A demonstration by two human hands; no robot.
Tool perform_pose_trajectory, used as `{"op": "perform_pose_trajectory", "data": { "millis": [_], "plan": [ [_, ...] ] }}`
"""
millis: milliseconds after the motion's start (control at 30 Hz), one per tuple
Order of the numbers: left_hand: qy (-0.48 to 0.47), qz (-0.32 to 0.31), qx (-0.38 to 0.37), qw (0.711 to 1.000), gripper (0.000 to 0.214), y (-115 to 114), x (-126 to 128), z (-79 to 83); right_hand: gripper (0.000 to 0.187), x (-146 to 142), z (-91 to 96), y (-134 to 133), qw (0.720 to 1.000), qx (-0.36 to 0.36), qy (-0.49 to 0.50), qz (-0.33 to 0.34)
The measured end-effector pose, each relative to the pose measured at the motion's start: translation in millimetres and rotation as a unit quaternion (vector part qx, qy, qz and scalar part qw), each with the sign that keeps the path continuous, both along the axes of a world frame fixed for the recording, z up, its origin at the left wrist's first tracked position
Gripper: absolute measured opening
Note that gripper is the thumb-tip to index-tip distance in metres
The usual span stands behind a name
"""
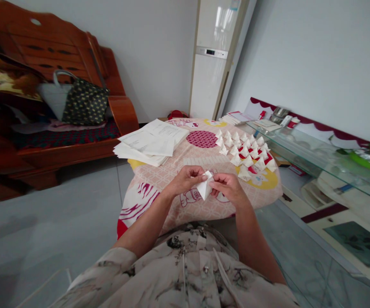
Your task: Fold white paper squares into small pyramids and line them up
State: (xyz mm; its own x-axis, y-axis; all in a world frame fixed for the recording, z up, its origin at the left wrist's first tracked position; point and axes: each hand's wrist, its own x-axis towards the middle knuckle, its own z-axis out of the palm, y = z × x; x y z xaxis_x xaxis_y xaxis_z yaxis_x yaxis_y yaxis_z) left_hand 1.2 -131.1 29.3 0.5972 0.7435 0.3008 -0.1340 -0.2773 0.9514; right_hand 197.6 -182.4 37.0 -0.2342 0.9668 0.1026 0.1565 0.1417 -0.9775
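Observation:
Between my two hands is a small piece of folded white paper (205, 188), pointed at its lower end. My left hand (188, 179) pinches its upper left side between thumb and fingers. On the other side, my right hand (228, 187) grips the right edge with thumb and fingertips. The paper is held above the near part of a cloth-covered round table (204, 160). Several finished-looking folded paper pieces (244, 151) stand in rows on the table to the right. A stack of printed paper sheets (154, 139) lies on the left side.
A glass shelf (319, 156) with cups and containers runs along the right, close to the table. More papers (236, 117) lie at the table's back edge. A wooden bench (121, 113) holding a patterned bag (85, 102) stands left; a tall white cabinet-like unit (209, 81) stands behind.

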Motion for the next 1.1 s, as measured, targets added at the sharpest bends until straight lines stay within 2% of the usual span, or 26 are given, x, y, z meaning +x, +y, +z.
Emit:
{"op": "perform_pose_trajectory", "data": {
  "millis": [167, 333, 467, 600, 800, 1100],
  "plan": [
    [0.006, 0.014, 0.014, 1.000, 0.038, 2.6, -1.5, -4.1, 0.026, 0.4, 1.1, -0.4, 0.998, 0.049, -0.020, -0.025],
    [-0.035, 0.053, 0.075, 0.995, 0.022, 3.8, -2.8, -4.4, 0.016, -4.0, 8.3, -5.5, 0.976, 0.174, -0.116, -0.069],
    [-0.082, 0.010, 0.011, 0.997, 0.018, 2.9, -4.8, -2.0, 0.015, -8.6, 16.6, -10.7, 0.950, 0.263, -0.149, -0.078],
    [-0.123, -0.026, -0.062, 0.990, 0.019, 1.2, -6.2, -2.0, 0.017, -10.9, 21.0, -14.2, 0.937, 0.311, -0.147, -0.069],
    [-0.141, -0.029, -0.114, 0.983, 0.022, -0.2, -6.2, -2.3, 0.015, -8.9, 21.2, -16.0, 0.938, 0.311, -0.145, -0.041],
    [-0.139, -0.040, -0.110, 0.983, 0.022, -0.5, -7.6, -1.8, 0.017, -7.8, 22.3, -18.9, 0.961, 0.227, -0.155, -0.004]
  ]
}}
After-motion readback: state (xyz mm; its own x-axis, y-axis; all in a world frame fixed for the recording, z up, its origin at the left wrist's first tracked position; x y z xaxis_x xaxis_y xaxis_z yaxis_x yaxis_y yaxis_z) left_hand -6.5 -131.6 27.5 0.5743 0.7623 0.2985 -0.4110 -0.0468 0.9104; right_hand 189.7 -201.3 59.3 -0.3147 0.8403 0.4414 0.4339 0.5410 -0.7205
